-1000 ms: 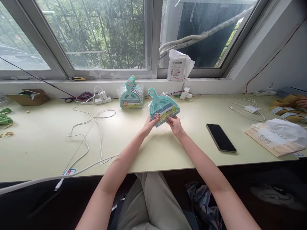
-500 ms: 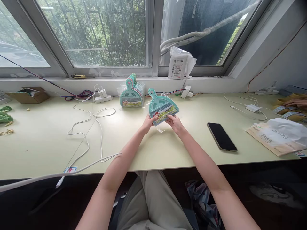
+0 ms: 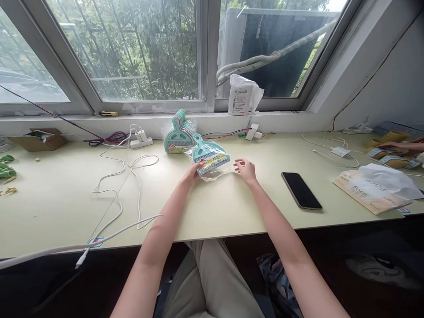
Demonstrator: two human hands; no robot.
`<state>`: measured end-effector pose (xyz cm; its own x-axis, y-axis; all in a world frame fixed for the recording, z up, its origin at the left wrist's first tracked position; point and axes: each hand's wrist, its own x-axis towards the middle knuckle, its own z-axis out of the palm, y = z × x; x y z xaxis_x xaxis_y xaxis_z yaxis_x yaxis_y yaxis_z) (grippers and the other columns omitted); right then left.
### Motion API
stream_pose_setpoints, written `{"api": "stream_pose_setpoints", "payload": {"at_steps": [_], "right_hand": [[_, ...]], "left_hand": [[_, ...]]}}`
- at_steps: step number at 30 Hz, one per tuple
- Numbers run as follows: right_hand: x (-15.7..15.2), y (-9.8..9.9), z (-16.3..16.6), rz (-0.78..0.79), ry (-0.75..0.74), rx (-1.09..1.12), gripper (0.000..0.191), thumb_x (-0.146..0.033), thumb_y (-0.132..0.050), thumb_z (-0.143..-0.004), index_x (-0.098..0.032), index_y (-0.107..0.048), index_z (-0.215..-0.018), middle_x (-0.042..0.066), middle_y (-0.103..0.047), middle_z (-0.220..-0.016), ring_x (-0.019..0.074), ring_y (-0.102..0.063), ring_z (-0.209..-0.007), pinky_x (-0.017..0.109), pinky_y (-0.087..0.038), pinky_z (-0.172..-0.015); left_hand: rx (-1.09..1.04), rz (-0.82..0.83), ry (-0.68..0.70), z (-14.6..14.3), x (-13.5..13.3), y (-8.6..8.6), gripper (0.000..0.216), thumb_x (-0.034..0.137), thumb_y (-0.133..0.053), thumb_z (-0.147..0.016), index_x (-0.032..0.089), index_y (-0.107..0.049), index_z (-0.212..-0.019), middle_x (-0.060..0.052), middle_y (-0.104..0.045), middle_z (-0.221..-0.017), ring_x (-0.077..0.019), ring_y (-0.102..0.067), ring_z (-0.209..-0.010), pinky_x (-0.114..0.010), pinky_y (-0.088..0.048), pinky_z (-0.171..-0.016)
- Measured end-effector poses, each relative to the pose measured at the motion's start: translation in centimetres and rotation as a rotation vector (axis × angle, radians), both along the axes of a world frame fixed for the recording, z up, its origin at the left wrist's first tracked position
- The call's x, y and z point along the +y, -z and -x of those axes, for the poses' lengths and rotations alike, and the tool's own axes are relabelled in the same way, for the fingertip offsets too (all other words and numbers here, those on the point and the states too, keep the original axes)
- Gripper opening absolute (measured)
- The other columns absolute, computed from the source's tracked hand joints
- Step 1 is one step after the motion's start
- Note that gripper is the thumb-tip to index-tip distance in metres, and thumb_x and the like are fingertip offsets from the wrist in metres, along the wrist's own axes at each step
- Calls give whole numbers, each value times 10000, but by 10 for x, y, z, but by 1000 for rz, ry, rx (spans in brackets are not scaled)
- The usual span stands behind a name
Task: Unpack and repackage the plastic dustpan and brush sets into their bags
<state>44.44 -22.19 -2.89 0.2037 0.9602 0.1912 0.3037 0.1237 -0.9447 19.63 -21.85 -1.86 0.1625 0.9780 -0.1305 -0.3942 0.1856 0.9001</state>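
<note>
In my left hand [image 3: 192, 172] is a small teal dustpan-and-brush set [image 3: 210, 155], gripped at its lower left corner. It has a colourful label across the front, and its handle points up and to the left. Loose clear plastic wrap [image 3: 217, 176] hangs around its lower edge. My right hand [image 3: 245, 170] is just to the right of the wrap, off the dustpan, its fingers apart and slightly curled. Just behind, a row of similar wrapped dustpan sets [image 3: 179, 132] stands upright against the wall, teal at the front with pink and green edges behind.
A black phone [image 3: 301, 191] and a tissue pack [image 3: 371, 187] lie to the right. White cables [image 3: 121, 194] trail over the left side near a power strip [image 3: 141, 142]. An open cardboard box [image 3: 49, 140] is far left. Another person's hand [image 3: 402, 145] rests by yellow rolls [image 3: 392, 160].
My right hand has let go of the dustpan set and is now apart from it. The set has shifted left in my left hand and its plastic wrap spreads out more. The view has tilted slightly.
</note>
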Motion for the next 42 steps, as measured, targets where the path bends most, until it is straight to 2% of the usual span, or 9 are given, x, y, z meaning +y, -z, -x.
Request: {"api": "stream_pose_setpoints", "payload": {"at_steps": [4,7,13,16,22,29,34,38,42], "right_hand": [[-5,4,6,-270,-49,-458,588,-73,-576,-726,-326,-533,-1255,24,-529,-1320,248,-568,-1101,409,-506,-895],[-7,6,15,-316,-147,-543,599,-125,-577,-773,-377,-480,-1308,-2,-469,-1380,274,-466,-1229,417,-511,-884],[0,6,15,-365,-99,-359,252,-309,-500,-882,-368,-679,-1048,-24,-516,-1334,223,-546,-1108,375,-508,-846],[2,6,12,-356,-116,-273,217,-346,-515,-871,-342,-712,-962,-10,-596,-1233,209,-584,-1017,347,-507,-785],[-1,8,16,-303,-77,-409,243,-368,-498,-880,-295,-719,-808,13,-688,-952,206,-608,-896,314,-455,-744],[-3,7,19,-335,12,-368,207,-401,-539,-842,-266,-695,-826,36,-651,-968,206,-596,-881,299,-454,-675],[3,10,14,-311,55,-269,216,-425,-606,-780,-236,-682,-851,74,-556,-1134,170,-578,-754,359,-500,-738],[10,15,11,-272,11,-26,391,-376,-652,-724,-236,-606,-1086,90,-523,-1233,166,-589,-814,371,-514,-803],[16,24,13,-117,-148,283,582,-311,-650,-689,-253,-503,-1250,48,-638,-1122,174,-618,-919,371,-510,-846]], "left_hand": [[-8,73,26,8,3,2,413,198,-610,-703,128,-560,-1107,-117,-678,-1018,-251,-667,-891,-366,-573,-761],[-40,31,83,8,1,2,452,206,-618,-714,132,-539,-1152,-111,-666,-1082,-240,-667,-918,-356,-575,-785],[-38,40,167,5,-2,4,454,200,-629,-713,125,-539,-1152,-133,-648,-1133,-281,-632,-1027,-407,-562,-857],[-20,64,176,5,-1,4,418,182,-642,-712,129,-549,-1116,-135,-642,-1131,-278,-617,-1045,-394,-588,-800],[66,84,207,6,-6,-3,496,151,-668,-700,141,-492,-1163,-128,-647,-1071,-257,-664,-915,-392,-610,-690],[132,38,293,7,-15,-10,585,227,-700,-709,156,-435,-1225,-111,-671,-977,-218,-689,-721,-342,-590,-645],[165,-25,335,6,-18,-8,643,284,-715,-704,197,-410,-1263,-105,-662,-1018,-228,-692,-690,-396,-567,-710],[211,-43,348,5,-18,-6,691,314,-719,-700,208,-387,-1297,-100,-663,-964,-250,-692,-657,-426,-546,-726],[232,-42,357,2,-16,-6,699,311,-727,-699,197,-400,-1307,-114,-664,-953,-243,-683,-675,-394,-549,-676]]}}
